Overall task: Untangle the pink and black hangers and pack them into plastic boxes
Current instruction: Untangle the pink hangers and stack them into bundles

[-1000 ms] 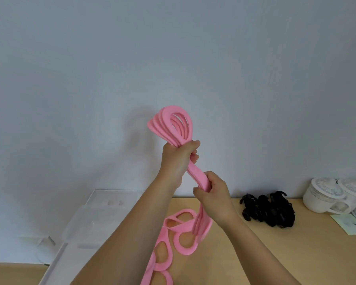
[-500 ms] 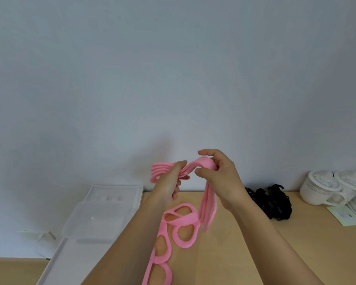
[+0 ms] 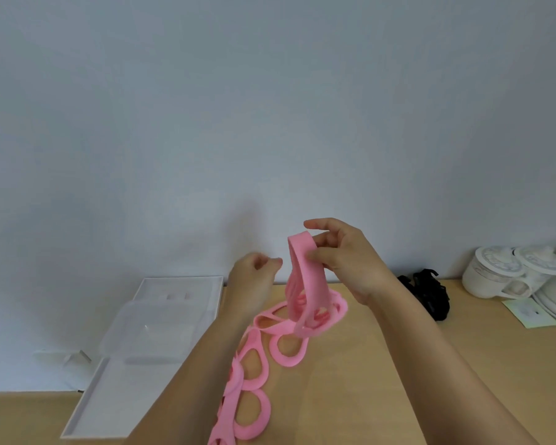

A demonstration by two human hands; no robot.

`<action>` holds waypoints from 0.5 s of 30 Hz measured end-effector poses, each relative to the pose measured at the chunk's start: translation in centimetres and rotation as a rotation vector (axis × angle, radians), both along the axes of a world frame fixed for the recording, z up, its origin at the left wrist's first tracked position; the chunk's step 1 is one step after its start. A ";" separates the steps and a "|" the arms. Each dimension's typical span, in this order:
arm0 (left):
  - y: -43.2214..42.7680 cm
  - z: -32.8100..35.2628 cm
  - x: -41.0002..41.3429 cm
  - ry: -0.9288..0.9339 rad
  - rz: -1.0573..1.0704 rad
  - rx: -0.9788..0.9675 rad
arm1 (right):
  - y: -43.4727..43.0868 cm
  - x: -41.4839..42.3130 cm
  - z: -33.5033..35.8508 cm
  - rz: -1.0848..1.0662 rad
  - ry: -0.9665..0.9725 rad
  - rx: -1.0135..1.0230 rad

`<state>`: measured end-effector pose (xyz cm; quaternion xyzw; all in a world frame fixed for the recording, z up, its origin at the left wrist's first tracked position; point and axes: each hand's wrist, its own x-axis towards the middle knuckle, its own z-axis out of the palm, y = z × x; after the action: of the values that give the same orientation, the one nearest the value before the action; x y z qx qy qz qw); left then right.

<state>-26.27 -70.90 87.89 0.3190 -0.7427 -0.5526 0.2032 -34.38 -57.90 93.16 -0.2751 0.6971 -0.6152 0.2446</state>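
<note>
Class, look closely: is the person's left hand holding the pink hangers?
No, the left hand hovers beside the pink hangers with nothing in it; only the right hand pinches their folded top.

wooden table (image 3: 334, 396) | pink hangers (image 3: 299, 330) | black hangers (image 3: 430, 293) | white tray (image 3: 103, 412) | plastic box (image 3: 148, 335) | mugs (image 3: 495, 277)

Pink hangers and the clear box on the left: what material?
Pink hangers: likely soft foam or rubbery plastic, matte; the band folds limply over where the right hand pinches it, no glare. Clear box: probably rigid plastic, translucent and frosted; the white tray beneath shows through faintly.
</note>
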 end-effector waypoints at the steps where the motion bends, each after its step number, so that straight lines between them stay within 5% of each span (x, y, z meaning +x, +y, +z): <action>1: 0.0 0.2 -0.1 0.083 -0.003 -0.078 | 0.2 -0.1 0.1 -0.008 0.005 0.001; 3: 0.1 0.2 -0.4 0.121 -0.155 -0.178 | 0.6 -0.3 0.2 -0.010 0.012 -0.002; 7: 1.3 0.9 -1.6 0.111 -0.390 -0.084 | 1.5 -0.4 0.5 0.032 -0.055 -0.103; 15: 4.2 0.8 -2.0 0.187 -0.429 0.403 | 3.1 -1.2 0.8 -0.092 -0.169 -0.255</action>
<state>-28.31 -66.67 88.71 0.1364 -0.6466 -0.7460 0.0822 -35.61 -54.81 93.95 -0.2192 0.6022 -0.7302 0.2369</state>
